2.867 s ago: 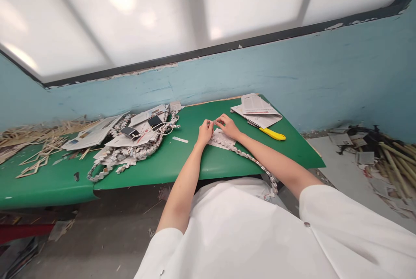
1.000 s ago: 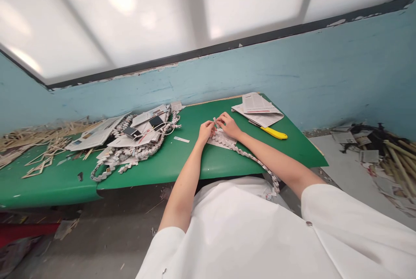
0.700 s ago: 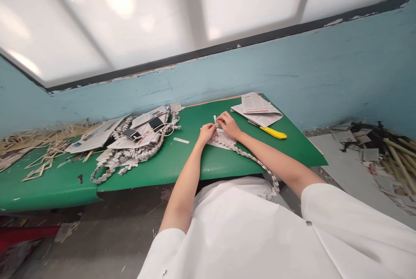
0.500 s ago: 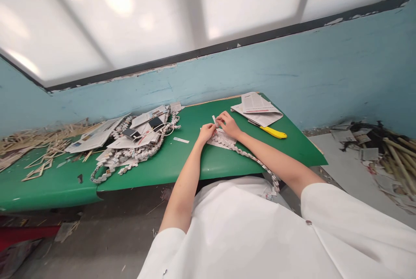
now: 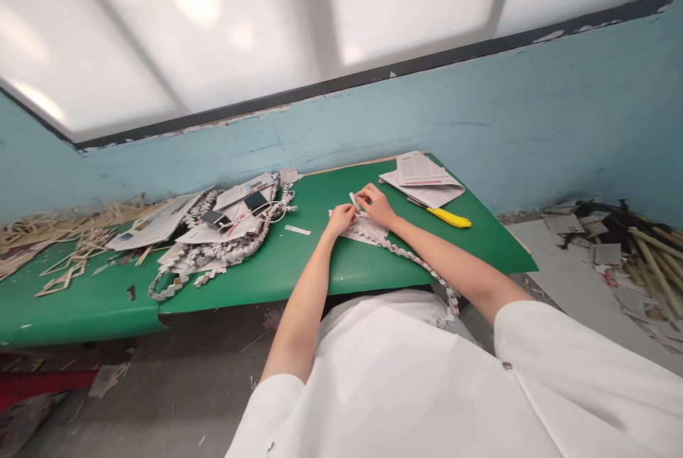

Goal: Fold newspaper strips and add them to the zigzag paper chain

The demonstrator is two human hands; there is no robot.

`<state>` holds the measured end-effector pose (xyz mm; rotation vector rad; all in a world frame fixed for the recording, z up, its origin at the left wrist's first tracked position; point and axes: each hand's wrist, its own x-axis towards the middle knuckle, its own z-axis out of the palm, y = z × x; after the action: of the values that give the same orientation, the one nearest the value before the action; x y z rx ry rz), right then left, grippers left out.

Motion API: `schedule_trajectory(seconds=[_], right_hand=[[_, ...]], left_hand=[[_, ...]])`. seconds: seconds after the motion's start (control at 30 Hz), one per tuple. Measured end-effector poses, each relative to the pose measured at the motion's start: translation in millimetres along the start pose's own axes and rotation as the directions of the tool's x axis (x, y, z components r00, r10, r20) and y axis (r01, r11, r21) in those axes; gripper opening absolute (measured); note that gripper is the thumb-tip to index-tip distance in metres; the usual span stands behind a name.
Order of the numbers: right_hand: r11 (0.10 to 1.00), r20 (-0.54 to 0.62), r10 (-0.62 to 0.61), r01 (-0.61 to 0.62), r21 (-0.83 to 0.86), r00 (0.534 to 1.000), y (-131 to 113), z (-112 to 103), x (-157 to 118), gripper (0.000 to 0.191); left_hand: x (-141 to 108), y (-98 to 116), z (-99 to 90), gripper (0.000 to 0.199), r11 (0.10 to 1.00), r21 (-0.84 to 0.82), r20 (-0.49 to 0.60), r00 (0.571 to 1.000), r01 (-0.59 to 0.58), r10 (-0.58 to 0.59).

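Observation:
Over the green table (image 5: 299, 269), both hands meet at the upper end of a folded-paper chain (image 5: 408, 254). My left hand (image 5: 341, 218) is closed at the chain's end; its fingertips hide what they pinch. Close beside it, my right hand (image 5: 375, 203) has its fingers pinched on a small white paper strip (image 5: 352, 198) that sticks up between the hands. Under them lies a printed sheet. From there the chain runs right and drops over the table's front edge. A loose paper strip (image 5: 297, 230) lies to the left of my hands.
At the back right, folded newspapers (image 5: 427, 180) lie partly over a yellow-handled tool (image 5: 449, 217). To the left is a heap of folded-paper chains (image 5: 229, 253) with newspapers, two dark devices and a white cable. Thin wooden sticks (image 5: 75, 252) cover the far left.
The white strip between my hands has tilted and sits slightly lower. My fingers have shifted a little, with the left fingertips slightly apart from the right. The chain has barely moved.

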<state>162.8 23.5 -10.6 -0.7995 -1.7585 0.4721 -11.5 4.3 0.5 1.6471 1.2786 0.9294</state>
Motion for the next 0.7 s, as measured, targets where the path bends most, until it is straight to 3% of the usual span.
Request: schedule_trajectory(seconds=[0.3,0.7], right_hand=[[0.996,-0.012,0.090,-0.090,-0.006,0.996,14.6,2.5,1.6,0.037],[0.996,-0.018,0.083,-0.084,-0.020,0.996,16.4,2.3,2.2,0.043]], left_hand=[[1.7,-6.0,0.3,0.020,0.995,0.093,0.005,0.999,-0.047,0.047],[2.1,-9.4,-0.4,0.023,0.978,0.162,0.042,0.991,-0.129,0.123]])
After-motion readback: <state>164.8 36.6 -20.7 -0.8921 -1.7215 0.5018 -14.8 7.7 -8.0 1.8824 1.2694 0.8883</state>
